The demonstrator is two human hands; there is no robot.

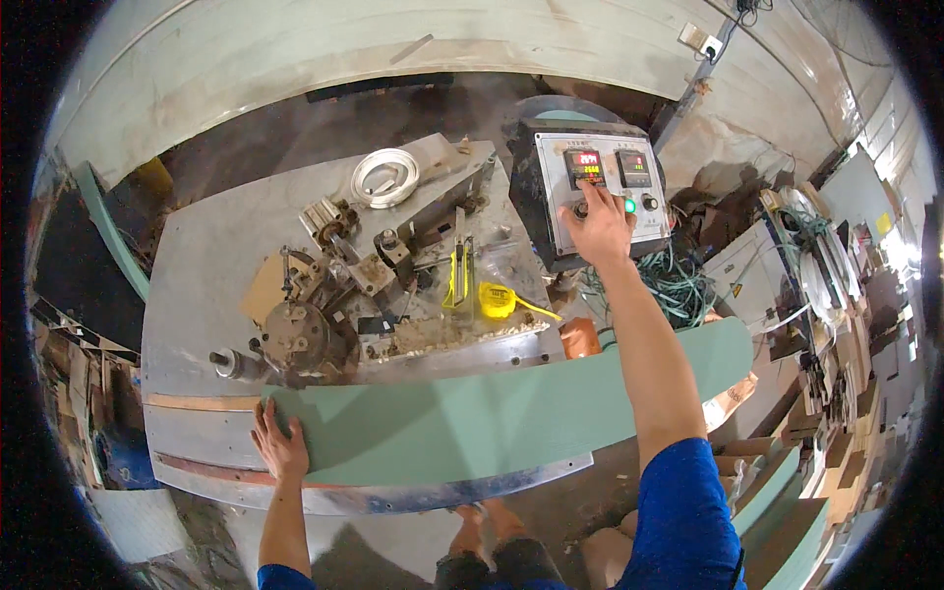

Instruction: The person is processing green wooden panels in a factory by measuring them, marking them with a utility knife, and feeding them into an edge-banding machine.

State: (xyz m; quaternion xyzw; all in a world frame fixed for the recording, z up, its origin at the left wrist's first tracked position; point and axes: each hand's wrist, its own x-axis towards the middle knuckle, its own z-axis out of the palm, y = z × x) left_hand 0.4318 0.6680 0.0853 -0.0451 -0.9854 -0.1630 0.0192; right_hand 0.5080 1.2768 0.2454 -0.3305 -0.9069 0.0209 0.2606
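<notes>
A long pale green board (462,418) lies across the front of the metal machine table (211,236), its right end reaching past the table. My left hand (282,447) rests on the board's left end, fingers stretched over its edge. At the back right, a control box (551,162) has a light grey panel with two lit digital displays. My right hand (600,224) reaches up to that panel with its fingers apart. One fingertip is at the lower edge of the left display (584,165). A dark knob is partly covered by this hand, beside a green lit button (630,206).
Behind the board sits a machine head (305,339) with metal fittings. A yellow tape measure (498,300), a yellow utility knife (458,275) and a roll of white edging strip (384,178) lie on the table. Green strip coils (674,285) and stacked boards (787,492) stand to the right.
</notes>
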